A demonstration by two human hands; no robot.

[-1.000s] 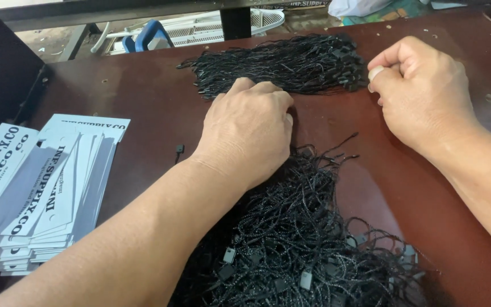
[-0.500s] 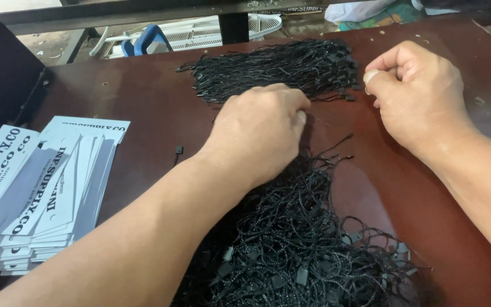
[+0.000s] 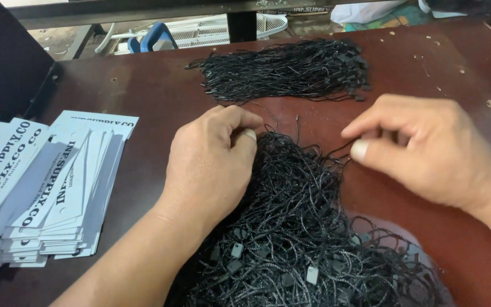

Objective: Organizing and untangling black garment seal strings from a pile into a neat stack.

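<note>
Head view: the left hand (image 3: 211,165) has slid down from the bare worktop (image 3: 143,96) onto the near edge of the tangled heap of black cords (image 3: 302,227), its fingers curled in a nearly closed grip, pinching into the strands at the heap's top. The right hand (image 3: 427,150), a fist a second ago, has loosened and come lower — thumb and forefinger now meet on a single thin cord drawn out sideways from the heap, the other fingers half open. Judging by this, one cord is being teased free of the tangle.

Beyond the hands lies a tidier bundle of straightened black cords (image 3: 285,71), well apart from the heap. At the left edge sits a fanned stack of white printed cards (image 3: 46,187), untouched. The knotted strands and small plastic locks in the heap are what snag the cord — nothing else is in the way
</note>
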